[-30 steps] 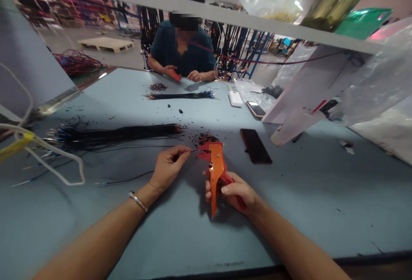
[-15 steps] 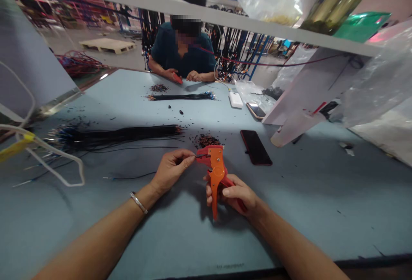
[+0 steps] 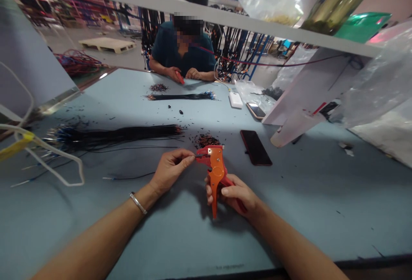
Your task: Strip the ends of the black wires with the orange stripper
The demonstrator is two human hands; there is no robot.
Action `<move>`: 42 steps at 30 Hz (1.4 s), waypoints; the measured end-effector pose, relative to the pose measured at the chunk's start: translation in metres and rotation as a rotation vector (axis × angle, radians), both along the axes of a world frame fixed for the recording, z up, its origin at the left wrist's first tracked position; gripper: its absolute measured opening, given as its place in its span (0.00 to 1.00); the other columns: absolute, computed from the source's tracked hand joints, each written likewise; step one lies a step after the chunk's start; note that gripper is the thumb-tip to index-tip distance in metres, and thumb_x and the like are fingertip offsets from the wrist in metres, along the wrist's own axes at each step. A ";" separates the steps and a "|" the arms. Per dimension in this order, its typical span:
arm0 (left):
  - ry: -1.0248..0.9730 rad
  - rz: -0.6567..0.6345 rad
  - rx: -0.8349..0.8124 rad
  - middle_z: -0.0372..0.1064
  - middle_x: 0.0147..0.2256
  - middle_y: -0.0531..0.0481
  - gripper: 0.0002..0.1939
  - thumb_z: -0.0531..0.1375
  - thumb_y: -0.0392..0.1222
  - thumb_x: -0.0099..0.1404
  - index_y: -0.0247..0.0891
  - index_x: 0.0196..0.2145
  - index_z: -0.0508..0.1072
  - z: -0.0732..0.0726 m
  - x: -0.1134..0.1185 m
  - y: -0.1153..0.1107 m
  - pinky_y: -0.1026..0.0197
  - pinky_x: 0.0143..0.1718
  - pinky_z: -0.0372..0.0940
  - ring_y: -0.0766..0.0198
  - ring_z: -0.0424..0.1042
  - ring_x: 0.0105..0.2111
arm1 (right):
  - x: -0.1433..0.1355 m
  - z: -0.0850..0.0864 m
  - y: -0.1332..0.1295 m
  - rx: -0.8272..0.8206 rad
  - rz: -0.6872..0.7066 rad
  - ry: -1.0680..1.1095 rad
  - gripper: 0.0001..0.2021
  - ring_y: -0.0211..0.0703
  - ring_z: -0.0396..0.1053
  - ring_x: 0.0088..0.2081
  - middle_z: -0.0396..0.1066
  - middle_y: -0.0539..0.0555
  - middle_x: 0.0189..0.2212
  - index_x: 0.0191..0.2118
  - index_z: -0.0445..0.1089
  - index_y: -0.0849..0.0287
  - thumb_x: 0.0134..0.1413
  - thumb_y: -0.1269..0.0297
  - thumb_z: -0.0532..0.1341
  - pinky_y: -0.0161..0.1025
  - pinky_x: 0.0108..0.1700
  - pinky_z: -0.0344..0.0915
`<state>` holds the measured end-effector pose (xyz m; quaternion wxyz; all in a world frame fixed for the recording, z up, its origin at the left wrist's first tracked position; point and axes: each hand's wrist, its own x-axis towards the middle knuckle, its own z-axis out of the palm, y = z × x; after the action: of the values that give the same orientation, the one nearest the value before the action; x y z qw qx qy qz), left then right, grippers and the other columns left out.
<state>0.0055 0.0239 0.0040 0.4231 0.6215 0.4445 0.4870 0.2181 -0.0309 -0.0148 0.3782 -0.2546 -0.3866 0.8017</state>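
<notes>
Bare worktop (image 3: pixel 322 202) lies open to the near right and near left of the hands. Just beyond them, a scrap pile (image 3: pixel 206 139) and a black wire bundle (image 3: pixel 122 134) block the far side; a dark phone (image 3: pixel 255 147) lies far right, white cables (image 3: pixel 51 159) far left.

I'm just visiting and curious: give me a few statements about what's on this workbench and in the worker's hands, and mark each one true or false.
1. The right hand grips an orange wire stripper. True.
2. The left hand pinches a thin black wire at the stripper's head. True.
3. The dark phone lies left of the wire bundle. False: it lies to the right, beyond the stripper.
4. The left wrist is bare. False: it wears a bracelet.
5. A second person sits across the table. True.
</notes>
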 end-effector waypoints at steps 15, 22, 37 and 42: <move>-0.013 -0.001 0.009 0.71 0.23 0.51 0.10 0.62 0.46 0.56 0.36 0.25 0.77 -0.002 0.001 0.001 0.66 0.27 0.62 0.66 0.66 0.25 | -0.006 0.005 -0.003 0.043 -0.043 -0.065 0.20 0.38 0.68 0.30 0.69 0.54 0.31 0.41 0.70 0.65 0.46 0.56 0.68 0.38 0.35 0.67; 0.014 -0.013 0.027 0.68 0.22 0.52 0.11 0.62 0.45 0.57 0.35 0.25 0.76 0.001 0.000 0.000 0.67 0.26 0.60 0.68 0.64 0.23 | -0.002 0.003 -0.002 0.049 -0.016 -0.066 0.20 0.38 0.69 0.30 0.69 0.54 0.31 0.41 0.70 0.65 0.46 0.55 0.68 0.37 0.35 0.67; 0.022 -0.083 0.128 0.73 0.25 0.50 0.09 0.60 0.42 0.59 0.34 0.27 0.76 0.004 0.001 -0.004 0.67 0.30 0.63 0.67 0.68 0.26 | 0.003 -0.002 0.001 0.167 0.041 -0.028 0.21 0.42 0.71 0.31 0.71 0.56 0.31 0.43 0.70 0.66 0.47 0.55 0.67 0.41 0.36 0.68; 0.038 -0.061 0.117 0.72 0.24 0.51 0.10 0.60 0.43 0.59 0.34 0.27 0.76 0.002 0.002 -0.003 0.67 0.29 0.63 0.67 0.67 0.26 | 0.003 -0.003 0.001 0.154 0.046 -0.026 0.21 0.42 0.71 0.32 0.70 0.56 0.32 0.43 0.70 0.66 0.47 0.56 0.67 0.41 0.38 0.68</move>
<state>0.0076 0.0205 0.0060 0.3922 0.6674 0.4042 0.4873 0.2207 -0.0299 -0.0175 0.3732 -0.2263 -0.4577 0.7746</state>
